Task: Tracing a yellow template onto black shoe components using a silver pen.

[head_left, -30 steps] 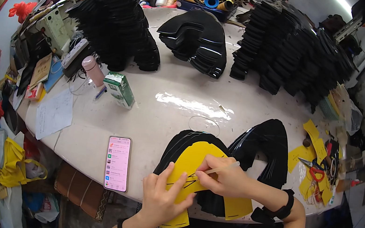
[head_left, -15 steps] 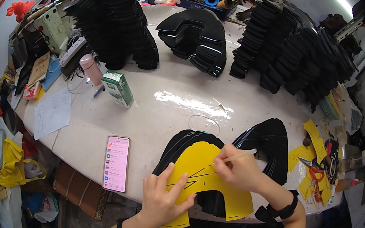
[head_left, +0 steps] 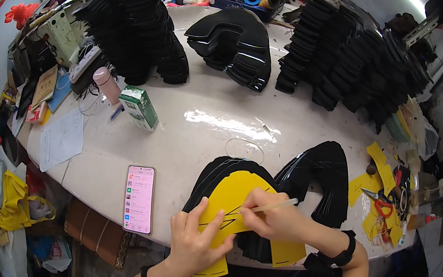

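Observation:
A yellow U-shaped template [head_left: 225,188] with slots lies on a stack of black cut pieces [head_left: 207,179] at the table's near edge. My left hand [head_left: 198,235] rests on the template's left side with its fingers spread, pressing it flat. In my right hand [head_left: 267,217] is a thin pale marking pen [head_left: 279,205], pinched between the fingers, its tip hidden by the hand near the template's slots. Just behind the right hand, another stack of black U-shaped pieces [head_left: 332,161] lies against the first.
A phone [head_left: 139,200] with its screen lit lies left of the hands. Beyond it stand a green carton [head_left: 139,109] and a pink bottle [head_left: 106,84]. Tall black stacks [head_left: 134,34] line the back. Red-handled scissors [head_left: 383,207] and yellow scraps sit at right.
My right hand has moved left and slightly down with the pen, from the template's upper right toward its middle slots. My left hand stays on the template.

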{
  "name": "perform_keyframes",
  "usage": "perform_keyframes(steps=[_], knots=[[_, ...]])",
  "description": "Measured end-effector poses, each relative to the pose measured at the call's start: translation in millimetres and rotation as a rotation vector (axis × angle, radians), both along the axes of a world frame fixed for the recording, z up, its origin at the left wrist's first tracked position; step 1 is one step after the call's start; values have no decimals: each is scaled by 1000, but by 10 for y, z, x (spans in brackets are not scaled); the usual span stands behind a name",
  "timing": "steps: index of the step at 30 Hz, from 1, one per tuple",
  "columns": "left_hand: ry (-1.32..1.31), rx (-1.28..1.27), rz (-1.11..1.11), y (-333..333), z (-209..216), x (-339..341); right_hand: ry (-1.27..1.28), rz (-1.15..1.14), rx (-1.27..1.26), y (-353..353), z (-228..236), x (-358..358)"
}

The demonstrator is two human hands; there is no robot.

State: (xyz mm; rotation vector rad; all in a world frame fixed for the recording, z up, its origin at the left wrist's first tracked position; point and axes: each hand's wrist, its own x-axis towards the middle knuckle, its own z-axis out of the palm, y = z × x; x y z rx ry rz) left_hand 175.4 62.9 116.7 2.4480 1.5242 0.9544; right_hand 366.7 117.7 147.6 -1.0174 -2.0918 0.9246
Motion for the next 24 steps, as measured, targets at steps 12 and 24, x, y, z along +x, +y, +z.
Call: perform_keyframes(steps=[12,24], knots=[[16,-31,4,-11,35,1,-82,26,71,4,-20,-136],[33,-6,4,-4,43,-8,-164,-281,-45,-36,1,636]])
